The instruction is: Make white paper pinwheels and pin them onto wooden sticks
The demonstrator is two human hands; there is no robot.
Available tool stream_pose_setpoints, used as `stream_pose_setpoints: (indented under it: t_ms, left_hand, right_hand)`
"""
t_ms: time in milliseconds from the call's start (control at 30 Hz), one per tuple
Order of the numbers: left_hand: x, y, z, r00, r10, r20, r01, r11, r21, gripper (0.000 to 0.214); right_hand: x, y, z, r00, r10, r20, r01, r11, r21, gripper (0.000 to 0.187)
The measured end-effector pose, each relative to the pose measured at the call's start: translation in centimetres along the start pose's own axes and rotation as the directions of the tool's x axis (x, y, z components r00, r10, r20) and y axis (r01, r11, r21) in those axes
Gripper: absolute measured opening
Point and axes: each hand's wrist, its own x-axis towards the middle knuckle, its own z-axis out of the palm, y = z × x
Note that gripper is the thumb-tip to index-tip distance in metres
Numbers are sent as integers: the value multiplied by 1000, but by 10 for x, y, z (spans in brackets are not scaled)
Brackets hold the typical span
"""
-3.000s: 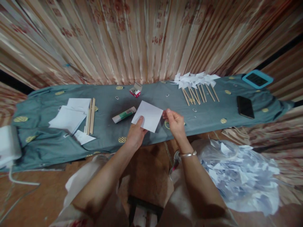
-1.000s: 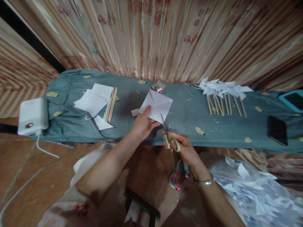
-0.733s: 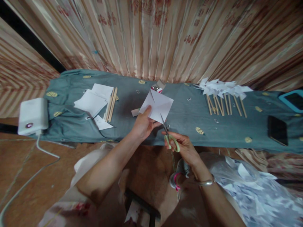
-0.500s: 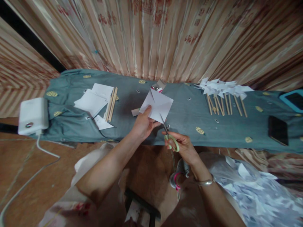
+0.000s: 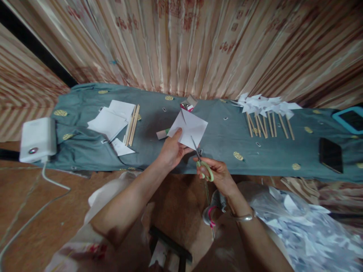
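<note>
My left hand [image 5: 172, 150] grips a square sheet of white paper [image 5: 193, 127] at its lower left side, thumb on top and fingers beneath. A slit runs inward from the sheet's top corner. In my right hand [image 5: 219, 173] is a pair of scissors [image 5: 209, 172] with pale green handles. Their blades reach the lower corner of the sheet, over its surface. Behind the paper, a small open box [image 5: 187, 105] with shiny bits inside stands on the cloth.
On the left lie white paper sheets [image 5: 106, 122], wooden sticks [image 5: 133, 124] and a white power bank [image 5: 38, 138] with a cable. Paper pinwheels [image 5: 266, 105] on sticks lie to the right, near a dark phone [image 5: 331, 155]. A plastic bag of folded paper [image 5: 309, 226] sits at lower right.
The view has shifted very slightly. My hands, the paper and the scissors keep nearly the same positions, with the blades still at the lower corner.
</note>
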Motion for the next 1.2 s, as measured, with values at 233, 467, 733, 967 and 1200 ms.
stream_pose_setpoints:
  t_ms: [233, 467, 733, 967, 1200]
  left_hand:
    - [-1, -3, 2, 1000, -12, 2, 12, 1000, 8, 17]
    - [-2, -3, 4, 1000, -9, -4, 10, 999, 32, 19]
    - [-2, -7, 1, 999, -26, 21, 25, 999, 45, 22]
    - [-3, -6, 3, 999, -35, 0, 35, 999, 38, 23]
    - [-2, -7, 0, 1000, -25, 17, 24, 999, 44, 23]
  right_hand:
    - [0, -3, 0, 1000, -5, -3, 5, 1000, -21, 42]
    - [0, -4, 1, 1000, 2, -21, -3, 1000, -23, 42]
    - [-1, -5, 1, 1000, 0, -25, -1, 1000, -22, 45]
    - [0, -4, 1, 1000, -12, -10, 11, 999, -39, 41]
    - [0, -3, 1, 1000, -7, -28, 6, 999, -37, 41]
